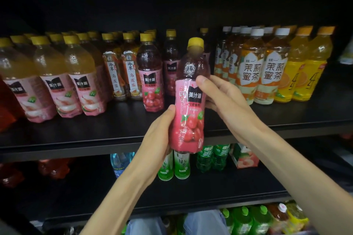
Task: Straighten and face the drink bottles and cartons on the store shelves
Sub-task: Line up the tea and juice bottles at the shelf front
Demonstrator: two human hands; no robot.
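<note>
A dark red juice bottle [191, 101] with a pink label and yellow cap is held upright in front of the upper shelf [95, 139], its label facing me. My left hand [158, 135] grips its lower part from the left. My right hand [219, 101] grips the middle from the right, thumb on the front of the label. Two matching red bottles [151, 74] stand on the shelf behind it. Peach juice bottles [80, 78] stand to the left, oolong tea bottles [131, 70] between.
Jasmine tea bottles [254, 70] and yellow orange drink bottles [303, 66] fill the right of the upper shelf. On the lower shelf [210, 192] stand green tea bottles [181, 164], green soda bottles [212, 156], a peach carton [244, 158] and a blue water bottle [120, 162].
</note>
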